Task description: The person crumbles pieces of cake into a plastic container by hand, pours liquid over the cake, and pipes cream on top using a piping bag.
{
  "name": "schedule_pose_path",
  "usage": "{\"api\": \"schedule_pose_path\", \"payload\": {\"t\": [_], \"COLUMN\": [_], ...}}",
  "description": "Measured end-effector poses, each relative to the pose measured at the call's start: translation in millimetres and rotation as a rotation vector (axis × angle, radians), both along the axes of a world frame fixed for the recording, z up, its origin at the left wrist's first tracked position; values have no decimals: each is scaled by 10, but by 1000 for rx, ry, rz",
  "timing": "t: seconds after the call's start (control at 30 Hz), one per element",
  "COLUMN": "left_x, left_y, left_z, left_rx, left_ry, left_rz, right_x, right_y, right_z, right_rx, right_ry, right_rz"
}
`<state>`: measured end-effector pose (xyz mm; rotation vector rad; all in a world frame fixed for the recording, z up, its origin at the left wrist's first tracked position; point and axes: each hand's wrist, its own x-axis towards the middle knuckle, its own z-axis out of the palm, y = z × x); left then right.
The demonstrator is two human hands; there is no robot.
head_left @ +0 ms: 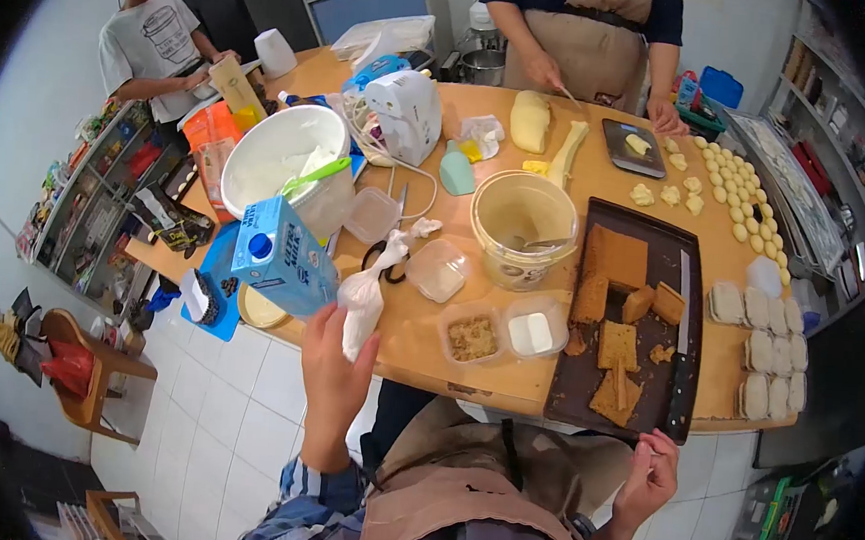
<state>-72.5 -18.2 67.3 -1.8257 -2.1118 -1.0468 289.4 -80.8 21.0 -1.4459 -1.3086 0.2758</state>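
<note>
My left hand (pixel 337 379) is at the table's front edge, its thumb and fingers on either side of the lower end of a white, twisted bag (pixel 363 300). Beside its fingertips stands a blue milk carton (pixel 278 259) with a blue cap. My right hand (pixel 647 476) is curled closed just below the front edge of a dark baking tray (pixel 670 392), with nothing visible in it. Brown cake pieces (pixel 618 268) and a long knife (pixel 685 318) lie on the tray. Left of the tray are a cream tub (pixel 520 266) and small containers of crumbs (pixel 472 335) and white blocks (pixel 536 332).
A white bowl (pixel 239 161) with a green spatula (pixel 316 176) stands behind the carton. Dough balls (pixel 739 186), a scale (pixel 634 149) and wrapped stacks (pixel 773 344) are at the right. One person works across the table, another at the far left.
</note>
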Motion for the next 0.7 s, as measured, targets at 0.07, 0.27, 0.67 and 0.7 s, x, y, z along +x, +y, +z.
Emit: {"api": "schedule_pose_path", "payload": {"t": [0.07, 0.27, 0.67, 0.7], "left_x": [-85, -128, 20, 6], "left_y": [-156, -148, 338, 349], "left_z": [-162, -216, -421, -470], "left_rx": [-54, -123, -275, -249], "left_ry": [-20, -84, -94, -92], "left_rz": [81, 120, 278, 265], "right_x": [-52, -320, -396, -411], "right_y": [40, 179, 71, 74], "right_z": [33, 202, 262, 262], "right_rx": [-4, 6, -51, -45], "right_ry": [7, 28, -43, -45], "right_rz": [-17, 27, 44, 38]}}
